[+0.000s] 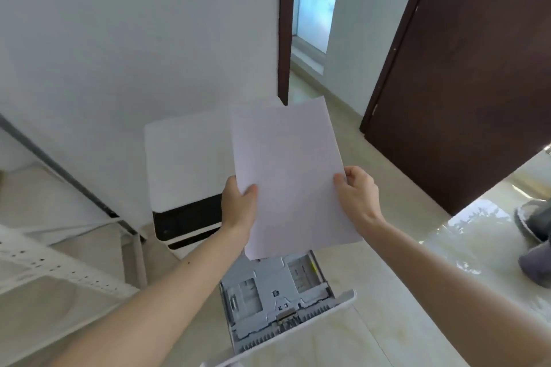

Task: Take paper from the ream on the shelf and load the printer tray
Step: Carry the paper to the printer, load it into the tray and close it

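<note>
Both hands, left hand (pixel 238 202) and right hand (pixel 359 191), pinch the thin white paper sheets (pixel 289 170) above the empty grey plastic printer tray (pixel 268 292); loading remains.

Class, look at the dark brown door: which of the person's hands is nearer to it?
Right. The right hand grips the paper's right edge, on the side facing the dark brown door. The left hand holds the paper's opposite edge, farther away.

One printer (pixel 182 176), one tray (pixel 268 292), two hands, one paper stack (pixel 289 176).
</note>
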A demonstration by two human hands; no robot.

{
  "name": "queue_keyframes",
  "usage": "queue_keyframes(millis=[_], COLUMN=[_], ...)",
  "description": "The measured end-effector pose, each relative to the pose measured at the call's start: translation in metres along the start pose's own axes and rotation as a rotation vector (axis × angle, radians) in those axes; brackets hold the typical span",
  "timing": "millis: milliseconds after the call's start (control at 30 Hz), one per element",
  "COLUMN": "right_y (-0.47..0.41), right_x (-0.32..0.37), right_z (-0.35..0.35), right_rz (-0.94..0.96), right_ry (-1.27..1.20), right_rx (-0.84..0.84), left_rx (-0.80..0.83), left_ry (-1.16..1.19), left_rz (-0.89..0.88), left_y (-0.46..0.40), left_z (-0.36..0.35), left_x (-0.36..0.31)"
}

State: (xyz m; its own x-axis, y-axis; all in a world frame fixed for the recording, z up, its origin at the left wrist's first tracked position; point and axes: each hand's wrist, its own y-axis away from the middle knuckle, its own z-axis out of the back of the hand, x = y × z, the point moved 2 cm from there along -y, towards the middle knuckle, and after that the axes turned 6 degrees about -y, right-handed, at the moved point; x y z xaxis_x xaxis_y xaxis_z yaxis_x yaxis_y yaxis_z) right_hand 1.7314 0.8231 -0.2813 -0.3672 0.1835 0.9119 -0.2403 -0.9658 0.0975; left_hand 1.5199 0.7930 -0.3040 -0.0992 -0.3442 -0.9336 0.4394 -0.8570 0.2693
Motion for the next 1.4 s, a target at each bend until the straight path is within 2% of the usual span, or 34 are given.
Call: queue_keyframes(millis=[233,533,867,1200,1400], right_y=[-0.008,0.029,0.077,0.086,0.088], right_x=[-0.008,-0.059,-0.137,-0.195,-0.220], right_z=[-0.028,-0.047,-0.042,-0.039,-0.042], right_rz=[0.035,0.011,-0.095,-0.158,-0.200], right_ry=[0.039,0.062,0.080,0.171,0.205], right_rx=[0.152,0.199,0.258,0.317,0.344], left_rx=[-0.132,-0.240,-0.279,-0.312,-0.271], left_ry=[0.036,-0.044,-0.096,-0.154,-0.167], left_rz=[0.048,0.055,0.212,0.330,0.420], left_y=[0.009,0.045,0.096,0.117,0.116], left_z=[0.012,0.015,0.004,-0.019,-0.025], left_x=[0.023,0.075,0.156,0.199,0.223])
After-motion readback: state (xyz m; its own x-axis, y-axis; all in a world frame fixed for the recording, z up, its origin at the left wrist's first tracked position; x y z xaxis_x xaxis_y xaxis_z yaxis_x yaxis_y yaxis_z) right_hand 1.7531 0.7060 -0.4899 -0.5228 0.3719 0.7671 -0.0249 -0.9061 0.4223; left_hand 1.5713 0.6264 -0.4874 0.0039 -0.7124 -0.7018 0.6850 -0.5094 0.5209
